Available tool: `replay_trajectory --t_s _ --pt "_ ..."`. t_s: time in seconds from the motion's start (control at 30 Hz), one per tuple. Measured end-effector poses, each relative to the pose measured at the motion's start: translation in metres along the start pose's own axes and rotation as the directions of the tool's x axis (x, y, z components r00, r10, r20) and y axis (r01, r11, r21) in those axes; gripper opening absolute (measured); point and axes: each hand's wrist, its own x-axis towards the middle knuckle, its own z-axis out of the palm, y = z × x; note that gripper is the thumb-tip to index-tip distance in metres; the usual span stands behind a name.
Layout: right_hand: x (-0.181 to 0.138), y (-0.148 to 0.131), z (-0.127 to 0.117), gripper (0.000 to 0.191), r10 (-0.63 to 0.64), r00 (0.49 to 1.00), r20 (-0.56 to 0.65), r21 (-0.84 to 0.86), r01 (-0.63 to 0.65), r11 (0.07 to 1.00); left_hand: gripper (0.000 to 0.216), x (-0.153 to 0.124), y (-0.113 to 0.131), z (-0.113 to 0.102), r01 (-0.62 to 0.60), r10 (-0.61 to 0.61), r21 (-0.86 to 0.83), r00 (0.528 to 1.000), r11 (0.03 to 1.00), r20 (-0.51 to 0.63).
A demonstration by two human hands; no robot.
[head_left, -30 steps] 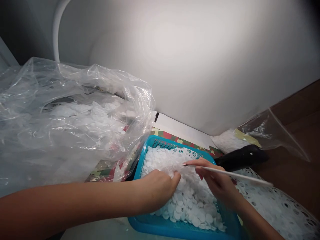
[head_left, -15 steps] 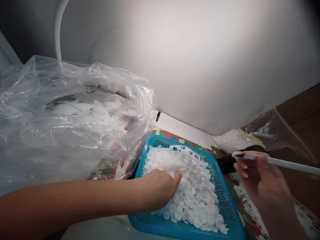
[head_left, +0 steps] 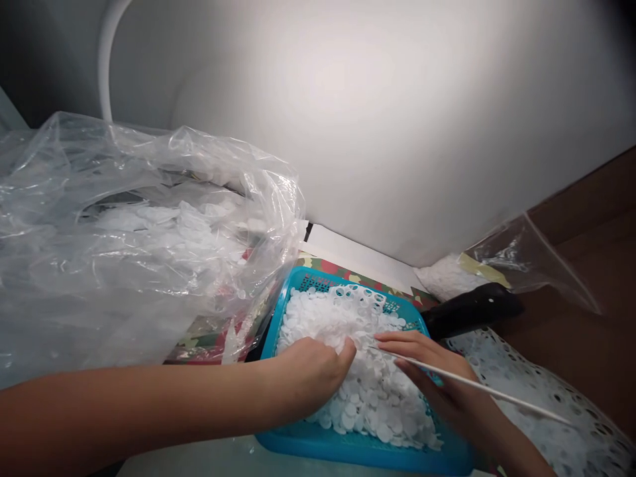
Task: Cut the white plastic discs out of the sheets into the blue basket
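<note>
A blue plastic basket [head_left: 303, 442] sits low in the middle, heaped with small white round discs [head_left: 377, 404]. On top lies a white punched sheet [head_left: 355, 301] full of round holes. My left hand [head_left: 313, 371] rests on the heap with its fingers curled, pinching at the sheet's edge. My right hand [head_left: 427, 371] lies over the right side of the heap and holds a thin white stick [head_left: 477, 387] whose tip points left into the discs.
A big clear plastic bag [head_left: 139, 238] of white discs fills the left. A black object [head_left: 472, 308] and a smaller clear bag [head_left: 521, 258] lie right of the basket. More punched white sheet [head_left: 546, 411] spreads at lower right. A white wall stands behind.
My right hand, which had lifted to the right with the stick half a second ago, has come back down onto the heap. My left hand has stayed in place.
</note>
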Motion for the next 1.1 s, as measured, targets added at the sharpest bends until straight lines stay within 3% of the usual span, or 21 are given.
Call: replay_trajectory --t_s 0.13,0.43,0.5,0.7,0.93,1.1 --pt "0.013 0.003 0.011 0.031 0.012 0.997 0.082 0.035 -0.015 0.999 0.057 -0.003 0.002 -0.004 -0.001 0.001 0.002 1.000 1.000 0.009" --pt "0.015 0.004 0.010 0.026 0.068 0.995 0.069 0.028 -0.070 0.997 0.065 -0.002 0.003 -0.008 0.005 -0.004 -0.013 0.999 1.000 0.043" --pt "0.013 0.007 0.009 0.027 0.071 0.997 0.027 0.030 -0.072 0.997 0.069 -0.001 0.002 -0.007 0.002 -0.001 -0.014 0.999 1.000 0.048" --pt "0.011 0.010 0.006 0.013 0.068 0.957 -0.283 -0.081 -0.094 0.992 0.072 -0.001 0.001 -0.006 -0.023 0.023 -0.001 0.999 1.000 0.033" --pt "0.012 0.005 0.007 0.020 0.220 0.969 -0.114 -0.076 -0.230 0.970 0.073 -0.003 0.003 -0.011 -0.011 0.011 0.007 0.998 1.000 0.061" --pt "0.023 0.012 0.009 0.033 0.284 0.946 -0.157 0.012 -0.286 0.958 0.075 -0.002 0.002 -0.011 -0.008 0.008 0.002 0.998 1.000 0.067"
